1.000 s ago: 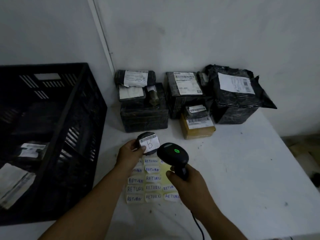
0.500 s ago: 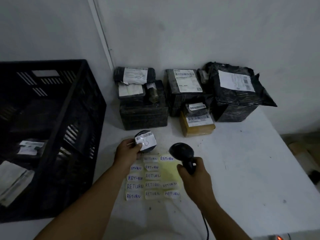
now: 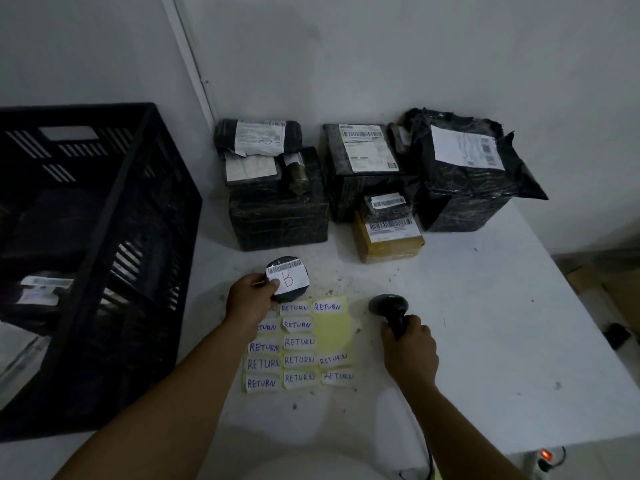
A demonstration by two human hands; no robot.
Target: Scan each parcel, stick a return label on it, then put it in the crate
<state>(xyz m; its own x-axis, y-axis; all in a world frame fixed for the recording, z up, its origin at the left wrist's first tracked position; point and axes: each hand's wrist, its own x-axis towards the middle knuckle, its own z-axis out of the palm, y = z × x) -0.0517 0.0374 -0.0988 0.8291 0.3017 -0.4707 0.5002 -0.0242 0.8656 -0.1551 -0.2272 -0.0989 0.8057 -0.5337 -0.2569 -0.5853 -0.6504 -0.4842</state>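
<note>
- White table (image 3: 485, 323) is standing against a grey wall, bearing wrapped parcels.
- Left hand (image 3: 251, 299) is pinching the round parcel (image 3: 289, 280) above the label sheet (image 3: 332, 336), beside the crate (image 3: 104, 237).
- Right hand (image 3: 410, 351) is gripping the scanner (image 3: 389, 306).

The crate (image 3: 104, 237) runs off the left edge, its contents too dark to make out. The left hand (image 3: 251, 301) covers part of the label sheet (image 3: 334, 332) — two RETURN stickers read only in part. The scanner's (image 3: 389, 306) handle is buried in the right hand (image 3: 410, 351). Print on the parcel labels — too small to read.
</note>
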